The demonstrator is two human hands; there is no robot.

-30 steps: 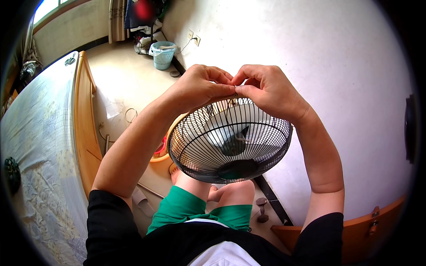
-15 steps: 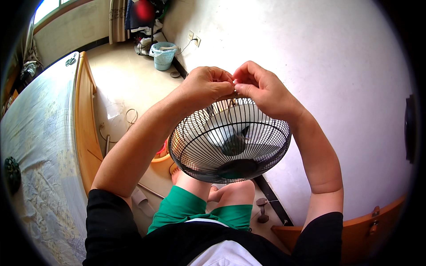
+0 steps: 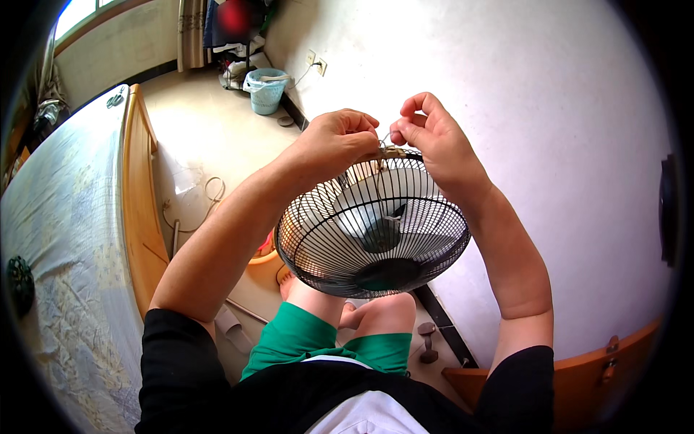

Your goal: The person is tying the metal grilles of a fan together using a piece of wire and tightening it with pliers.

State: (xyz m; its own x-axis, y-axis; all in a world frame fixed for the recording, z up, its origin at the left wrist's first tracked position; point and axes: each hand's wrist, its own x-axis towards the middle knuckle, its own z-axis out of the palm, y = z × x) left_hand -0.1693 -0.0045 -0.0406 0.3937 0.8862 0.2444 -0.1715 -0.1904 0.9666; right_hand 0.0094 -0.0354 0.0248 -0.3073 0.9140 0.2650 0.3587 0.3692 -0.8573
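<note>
A fan head [image 3: 372,224] with a black wire cage is above my thighs, its blades showing through the bars. At the far rim of the cage, my left hand [image 3: 338,139] is closed in a pinch; its fingertips hide what they grip. My right hand [image 3: 434,141] is just to the right of it, thumb and index finger pinched on one end of a thin wire [image 3: 386,137]. The wire arcs down to the rim beside my left fingertips. A small gap separates the two hands.
On the left is a bed [image 3: 72,239] with a wooden edge. A light blue bucket [image 3: 266,92] stands by the wall at the back. A dumbbell [image 3: 428,343] lies on the floor right of my legs, near a wooden panel [image 3: 578,376]. An orange basin [image 3: 264,257] is partly behind the fan.
My right hand has moved a little right and up, away from my left, drawing the thin wire into view. My left hand has barely moved. The cage has shifted slightly.
</note>
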